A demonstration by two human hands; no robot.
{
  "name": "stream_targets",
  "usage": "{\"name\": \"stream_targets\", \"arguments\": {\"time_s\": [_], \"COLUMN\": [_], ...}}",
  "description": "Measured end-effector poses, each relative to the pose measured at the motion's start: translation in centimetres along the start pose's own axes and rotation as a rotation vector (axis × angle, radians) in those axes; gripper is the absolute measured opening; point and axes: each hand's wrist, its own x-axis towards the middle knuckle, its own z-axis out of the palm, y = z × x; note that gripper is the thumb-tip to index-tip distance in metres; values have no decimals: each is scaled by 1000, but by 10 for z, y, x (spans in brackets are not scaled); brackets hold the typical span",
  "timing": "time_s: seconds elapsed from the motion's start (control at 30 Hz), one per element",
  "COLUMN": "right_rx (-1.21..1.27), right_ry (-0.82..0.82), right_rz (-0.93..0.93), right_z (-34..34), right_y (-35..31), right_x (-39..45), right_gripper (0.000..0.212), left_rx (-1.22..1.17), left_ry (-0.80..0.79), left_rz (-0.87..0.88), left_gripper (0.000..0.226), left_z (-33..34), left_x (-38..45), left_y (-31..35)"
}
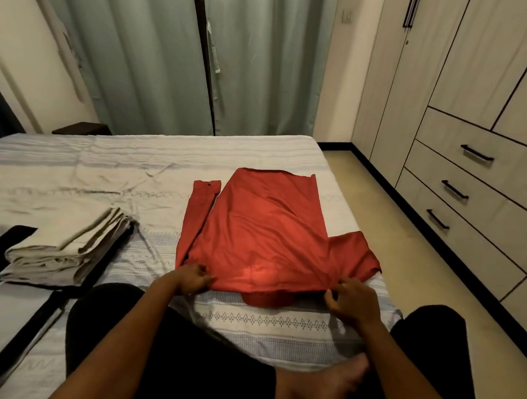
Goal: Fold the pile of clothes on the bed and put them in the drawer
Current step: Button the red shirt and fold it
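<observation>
So, far left on the bed (pixel 111 167): folded beige stack (pixel 67 250), done, sitting on something black. Centre: red shirt (pixel 264 226) spread flat, one sleeve laid alongside its left edge, the other sticking out right. Your left hand (pixel 192 278) pinches the near left corner, your right hand (pixel 350 298) pinches the near right edge, fingers curled on cloth. Step looks like mid-fold. Next: bring the right sleeve in, fold lengthwise, stack. Drawers (pixel 471 179) at far right, closed.
</observation>
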Motion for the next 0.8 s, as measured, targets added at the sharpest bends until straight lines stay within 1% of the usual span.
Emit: {"name": "stream_targets", "arguments": {"time_s": [0.07,0.1,0.13,0.17,0.2,0.27,0.33,0.37,0.4,0.43,0.5,0.53,0.6,0.67,0.7,0.73,0.8], "right_rx": [29,19,8,26,66,161,164,156,156,162,190,187,170,179,187,190,190], "right_ry": [8,-5,-38,-103,-208,-448,-647,-696,-704,-695,-624,-571,-487,-448,-443,-447,-461], "right_rz": [10,15,22,39,57,79,92,101,119,141,181,187,160,106,73,36,-41], "right_z": [-5,-6,-5,-3,0,7,10,11,7,5,-1,-1,5,15,21,29,39], "right_y": [-15,-25,-35,-45,-55,-71,-78,-78,-77,-78,-81,-84,-94,-105,-113,-121,-137], "right_x": [15,25,35,43,49,50,43,43,43,48,66,80,103,122,134,146,164], "right_gripper": [44,43,39,39,47,70,89,95,99,101,103,100,83,63,57,52,45], "left_rx": [-44,-32,-43,-52,-41,-27,5,29,53,71,43,12,-73,-121,-122,-118,-131], "left_ry": [136,201,238,239,202,60,-51,-72,-55,-5,162,244,379,436,459,476,479], "left_rz": [7,8,-1,-13,-31,-74,-99,-94,-74,-50,-15,-2,8,-26,-56,-92,-173], "left_gripper": [55,51,54,66,78,94,116,129,137,136,116,108,97,68,51,40,34], "left_z": [-5,-4,-1,4,10,23,26,24,20,14,3,-2,-9,-15,-21,-25,-33], "left_x": [1,4,7,8,10,8,3,4,3,4,11,18,33,43,48,54,61], "left_y": [8,11,17,26,33,45,46,42,41,40,36,33,25,22,18,12,3]}}
